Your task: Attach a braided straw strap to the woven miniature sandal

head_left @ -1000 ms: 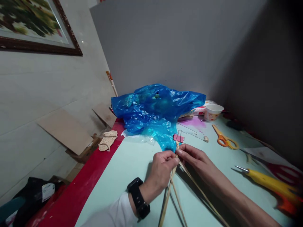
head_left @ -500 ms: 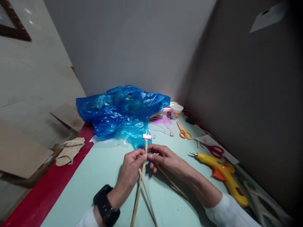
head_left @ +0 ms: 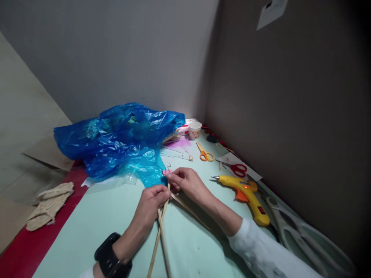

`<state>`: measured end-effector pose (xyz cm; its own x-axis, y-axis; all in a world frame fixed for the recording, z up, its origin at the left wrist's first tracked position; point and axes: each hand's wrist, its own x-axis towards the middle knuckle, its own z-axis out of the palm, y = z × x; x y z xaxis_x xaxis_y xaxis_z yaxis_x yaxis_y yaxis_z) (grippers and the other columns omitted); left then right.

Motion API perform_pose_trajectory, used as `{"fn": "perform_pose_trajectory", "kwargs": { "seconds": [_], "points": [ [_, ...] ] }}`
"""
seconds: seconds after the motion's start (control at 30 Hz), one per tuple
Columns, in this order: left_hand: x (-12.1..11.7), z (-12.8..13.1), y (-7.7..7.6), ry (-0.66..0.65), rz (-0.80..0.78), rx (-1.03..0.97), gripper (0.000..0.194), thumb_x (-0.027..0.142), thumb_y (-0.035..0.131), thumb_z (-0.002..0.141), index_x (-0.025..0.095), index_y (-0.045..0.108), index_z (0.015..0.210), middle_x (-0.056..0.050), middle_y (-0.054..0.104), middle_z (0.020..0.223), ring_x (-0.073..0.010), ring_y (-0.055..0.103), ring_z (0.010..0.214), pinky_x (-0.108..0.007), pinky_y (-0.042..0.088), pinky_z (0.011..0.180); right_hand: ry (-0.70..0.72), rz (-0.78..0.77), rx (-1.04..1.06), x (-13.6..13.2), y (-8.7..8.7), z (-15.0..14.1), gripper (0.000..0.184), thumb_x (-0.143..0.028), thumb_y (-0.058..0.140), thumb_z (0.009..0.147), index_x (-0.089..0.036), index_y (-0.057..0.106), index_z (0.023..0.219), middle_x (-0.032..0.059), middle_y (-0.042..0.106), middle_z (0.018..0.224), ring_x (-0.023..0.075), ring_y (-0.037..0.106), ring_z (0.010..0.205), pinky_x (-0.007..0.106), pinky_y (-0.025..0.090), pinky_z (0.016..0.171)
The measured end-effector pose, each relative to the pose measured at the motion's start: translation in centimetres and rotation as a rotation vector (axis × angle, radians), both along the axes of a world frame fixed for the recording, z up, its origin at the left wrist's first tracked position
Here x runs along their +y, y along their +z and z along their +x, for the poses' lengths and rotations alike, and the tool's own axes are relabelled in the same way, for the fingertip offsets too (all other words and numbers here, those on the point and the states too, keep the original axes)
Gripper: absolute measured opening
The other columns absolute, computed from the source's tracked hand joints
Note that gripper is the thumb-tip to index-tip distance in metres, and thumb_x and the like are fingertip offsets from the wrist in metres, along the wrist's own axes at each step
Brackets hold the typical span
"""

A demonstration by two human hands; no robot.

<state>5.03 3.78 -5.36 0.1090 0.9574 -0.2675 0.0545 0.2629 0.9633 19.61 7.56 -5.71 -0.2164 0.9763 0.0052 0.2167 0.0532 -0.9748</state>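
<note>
Narrow tan strips [head_left: 162,239], apparently braided at their upper end, run up to a pink binder clip [head_left: 166,172] with wire handles. My left hand [head_left: 150,206], closed in a pinch, holds the strips a little below the clip. The fingertips of my right hand [head_left: 187,185] are closed at the top of the strips, right beside the clip; whether they press on the clip itself I cannot tell. Two loose ends cross and hang toward me, while another strip [head_left: 189,211] trails to the right under my right forearm.
A crumpled blue plastic bag [head_left: 116,139] spreads behind my hands. On the right lie a yellow glue gun [head_left: 246,189] with a lit light, orange scissors [head_left: 205,152], red-handled scissors [head_left: 237,169] and large grey scissors [head_left: 301,235]. A paper cup [head_left: 194,131] stands at the back; a woven tan piece [head_left: 50,206] lies left.
My view has swung to the right. My right hand has shifted up along the strips to the clip, while my left hand keeps its pinch below.
</note>
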Motion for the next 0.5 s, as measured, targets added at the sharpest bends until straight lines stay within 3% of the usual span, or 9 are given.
{"fn": "perform_pose_trajectory", "kwargs": {
  "seconds": [0.13,0.3,0.5],
  "points": [
    [0.4,0.5,-0.2,-0.052,-0.004,0.035,0.027,0.040,0.067,0.065,0.017,0.055,0.057,0.009,0.035,0.044,-0.0058,0.025,0.041,-0.023,0.013,0.043,-0.130,0.048,0.021,0.7,-0.4,0.3,0.016,-0.033,0.061,0.084,-0.019,0.052,0.085,-0.0023,0.064,0.061,0.0143,0.063,0.054,0.023,0.046,0.055],
    [1.1,0.9,-0.5,-0.042,-0.014,0.075,0.024,0.036,0.065,0.063,0.018,0.052,0.054,0.010,0.033,0.042,-0.0055,0.024,0.039,-0.024,0.012,0.043,-0.195,0.144,-0.032,1.7,0.2,0.0,0.020,-0.028,0.058,0.086,-0.019,0.059,0.104,-0.0020,0.069,0.068,0.0139,0.063,0.057,0.023,0.046,0.059],
    [2.4,1.4,-0.5,-0.009,-0.062,0.135,0.019,0.021,0.059,0.076,0.017,0.053,0.058,0.010,0.032,0.043,-0.0054,0.024,0.038,-0.023,0.014,0.041,-0.239,0.211,-0.203,3.1,-0.1,-1.1,0.017,-0.019,0.058,0.085,-0.016,0.074,0.091,0.0031,0.072,0.073,0.0169,0.065,0.071,0.025,0.044,0.069]
  ]
}}
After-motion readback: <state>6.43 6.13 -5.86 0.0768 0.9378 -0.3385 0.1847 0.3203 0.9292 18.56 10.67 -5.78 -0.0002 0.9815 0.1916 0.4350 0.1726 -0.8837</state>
